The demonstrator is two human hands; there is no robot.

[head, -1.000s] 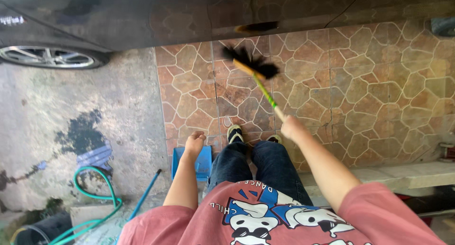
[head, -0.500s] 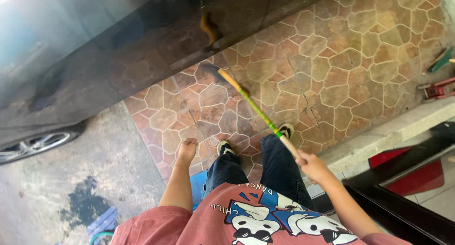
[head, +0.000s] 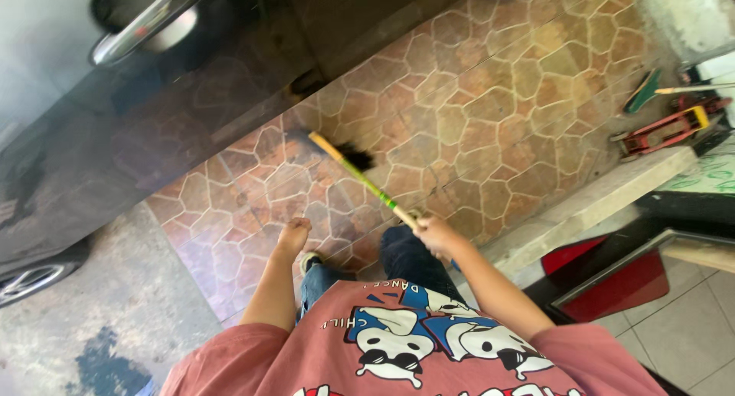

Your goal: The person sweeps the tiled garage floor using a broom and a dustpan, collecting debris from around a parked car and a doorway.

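My right hand (head: pixel 436 234) grips the end of a broom (head: pixel 360 175) with a green and yellow handle. Its black bristles rest on the stone-patterned tile floor (head: pixel 475 112), close to the dark car's side (head: pixel 153 135). My left hand (head: pixel 293 235) hangs free with curled fingers and holds nothing, above my left foot. I wear a pink printed shirt and jeans.
The dark car fills the upper left, with its door handle (head: pixel 142 24) and a wheel (head: pixel 31 281) showing. A concrete step (head: pixel 589 204) runs on the right. A red floor jack (head: pixel 666 128) and another brush (head: pixel 643 93) lie at the far right. Grey concrete with a wet patch (head: pixel 107 365) lies at lower left.
The view has swung right and tilted. The broom head has swept along the tiles beside the car, and my right hand has drawn closer to my body. The hose and blue stool have left the view.
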